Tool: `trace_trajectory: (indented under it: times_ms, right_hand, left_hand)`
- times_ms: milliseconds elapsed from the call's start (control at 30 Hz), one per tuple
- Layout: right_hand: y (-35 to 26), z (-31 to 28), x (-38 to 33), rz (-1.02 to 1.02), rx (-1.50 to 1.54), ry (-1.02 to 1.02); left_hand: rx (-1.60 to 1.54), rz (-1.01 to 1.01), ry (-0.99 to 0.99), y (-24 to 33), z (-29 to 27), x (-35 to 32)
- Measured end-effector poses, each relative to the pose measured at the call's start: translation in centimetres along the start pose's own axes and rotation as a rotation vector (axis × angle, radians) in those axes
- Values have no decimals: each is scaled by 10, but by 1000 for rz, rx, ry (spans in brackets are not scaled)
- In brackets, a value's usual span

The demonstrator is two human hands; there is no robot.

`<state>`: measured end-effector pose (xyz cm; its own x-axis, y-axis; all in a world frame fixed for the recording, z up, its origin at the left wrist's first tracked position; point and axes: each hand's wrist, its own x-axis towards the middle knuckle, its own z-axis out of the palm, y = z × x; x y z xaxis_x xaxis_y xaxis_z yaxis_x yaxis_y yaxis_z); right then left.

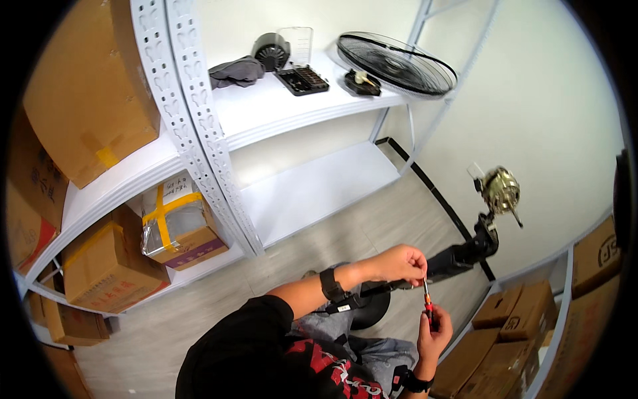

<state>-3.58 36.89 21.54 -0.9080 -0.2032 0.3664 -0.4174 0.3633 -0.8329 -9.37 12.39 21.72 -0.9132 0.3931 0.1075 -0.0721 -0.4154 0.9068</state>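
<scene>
My right hand (433,336) is closed around the red and black handle of a screwdriver (429,310), its shaft pointing up and away from me. Thumb and fingers of my left hand (401,263) pinch together at the shaft's end; whether they grip the tip or some small piece there is too small to tell. Just beyond, a black fan stand (455,261) leans across the floor, partly hidden by my left hand. Its far end carries a bare, brass-coloured fan motor (500,191) with a shaft sticking out.
On the white shelf (259,110) ahead lie a fan grille (399,65), a black motor cover (271,52), an opened bit set (303,80), a small black part (363,83) and grey cloth (238,72). Cardboard boxes (113,266) fill shelves at left; more boxes (512,332) stand at right.
</scene>
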Motion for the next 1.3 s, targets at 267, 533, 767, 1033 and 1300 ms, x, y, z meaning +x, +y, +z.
trace_trajectory:
  times_ms: [267, 533, 767, 1033, 1300]
  right_hand:
    - [2, 30, 30, 43, -4, -82]
    - [5, 52, 47, 85, 55, -86]
    - [2, 51, 47, 147, 179, -97]
    - [-3, 45, 40, 139, 276, -74]
    - [-20, 62, 35, 191, 480, -34]
  left_hand:
    - [-4, 94, 31, 20, -31, -5]
    - [-75, 163, 58, 35, -49, -5]
    - [-89, 255, 48, 23, -49, -4]
    - [-109, 277, 38, 26, -31, -9]
    - [218, 435, 160, 70, -100, -34]
